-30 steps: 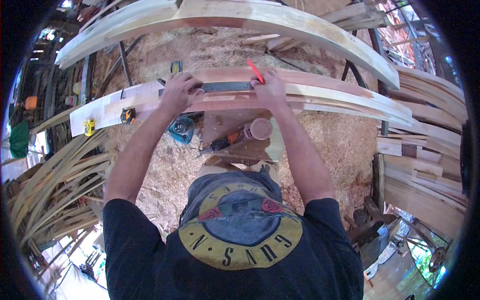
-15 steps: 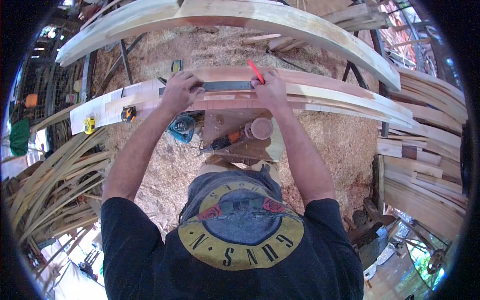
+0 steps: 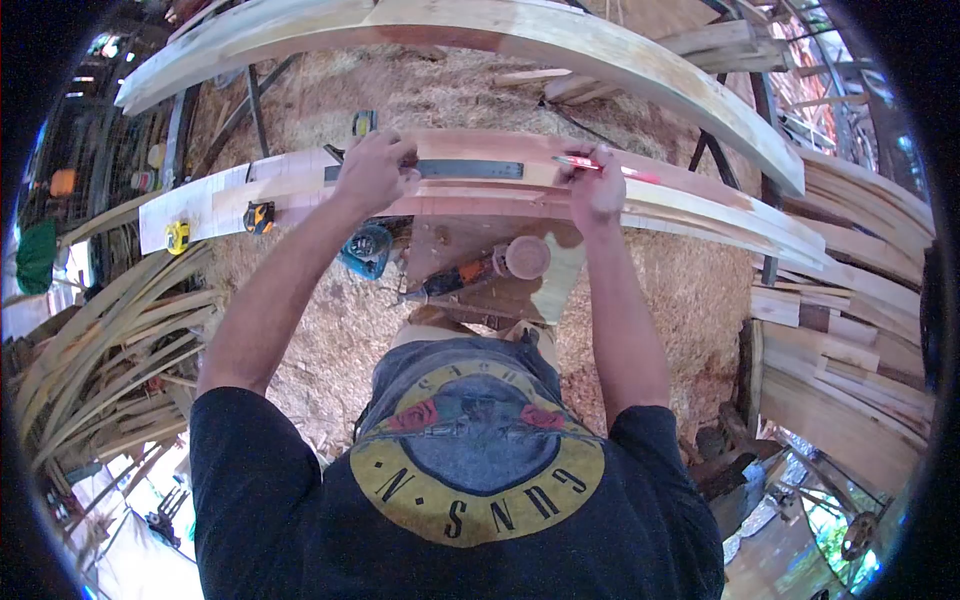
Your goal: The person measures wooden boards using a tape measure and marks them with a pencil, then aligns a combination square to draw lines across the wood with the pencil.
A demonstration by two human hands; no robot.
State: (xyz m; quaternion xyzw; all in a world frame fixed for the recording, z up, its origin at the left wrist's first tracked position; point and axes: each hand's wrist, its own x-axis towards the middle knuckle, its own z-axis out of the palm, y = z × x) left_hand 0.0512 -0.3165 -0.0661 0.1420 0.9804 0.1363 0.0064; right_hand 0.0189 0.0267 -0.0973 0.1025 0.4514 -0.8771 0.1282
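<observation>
My left hand [image 3: 376,172] lies over the left part of a dark, flat metal strip [image 3: 470,169], with its fingers curled; what they hold, if anything, is hidden. The strip lies lengthwise along a pale wooden board [image 3: 690,190]. To the right of the strip's end, my right hand [image 3: 598,188] is closed around a red pencil [image 3: 640,176], which points left and lies roughly level. Pieces of wood under both hands carry faint drawn lines at the left end.
On the board's left end sit a yellow tape measure [image 3: 177,237] and a black-orange one [image 3: 259,217]. Below the board are a teal power tool [image 3: 367,250] and an orange-black grinder [image 3: 465,277]. A thick curved beam [image 3: 450,28] spans beyond. Wood strips [image 3: 120,350] are stacked left.
My right hand has left the strip's right end and moved right, and the pencil has swung from upright to nearly level. My left hand has shifted slightly right.
</observation>
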